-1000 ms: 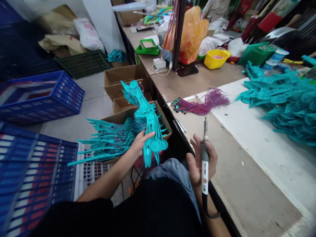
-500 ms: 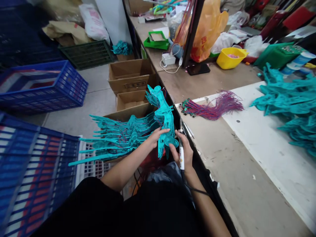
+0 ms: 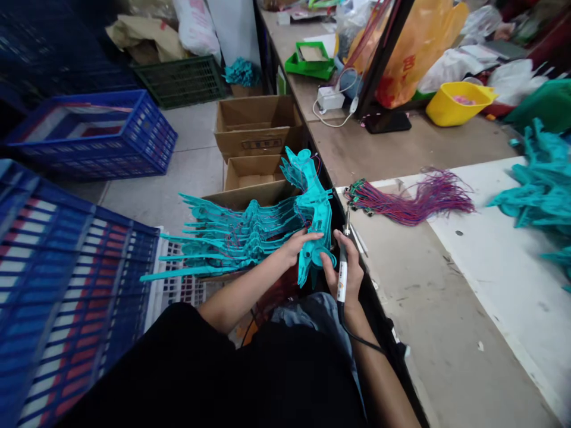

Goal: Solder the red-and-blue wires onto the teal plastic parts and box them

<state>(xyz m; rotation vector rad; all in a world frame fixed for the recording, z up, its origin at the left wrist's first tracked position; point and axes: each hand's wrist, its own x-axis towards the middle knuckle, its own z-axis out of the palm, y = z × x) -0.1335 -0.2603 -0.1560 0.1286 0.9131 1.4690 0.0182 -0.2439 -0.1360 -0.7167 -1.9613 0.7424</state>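
Note:
My left hand [image 3: 298,245] grips the lower left side of a turquoise plastic part [image 3: 316,199], its fingers across the surface. A soldering iron [image 3: 342,274] with a white handle lies in my right hand [image 3: 350,267], tip pointing away from me over the bench edge. My right thumb also touches the round lower end of the plastic part. Beside my left forearm, a row of similar turquoise parts [image 3: 241,235] with thin red and blue wires stands over a cardboard box. A bundle of red and blue wires [image 3: 410,199] rests on the bench near the iron's tip.
More turquoise parts [image 3: 537,190] are heaped on the bench [image 3: 428,285] at right. Blue crates [image 3: 147,137] and open cardboard boxes [image 3: 259,139] stand at left. A yellow container [image 3: 452,107], a phone [image 3: 387,122] and a dark post [image 3: 381,59] are farther back.
The whole view has shifted, so the scene sits farther right and slightly higher. Both hands keep their hold on the plastic part and the soldering iron.

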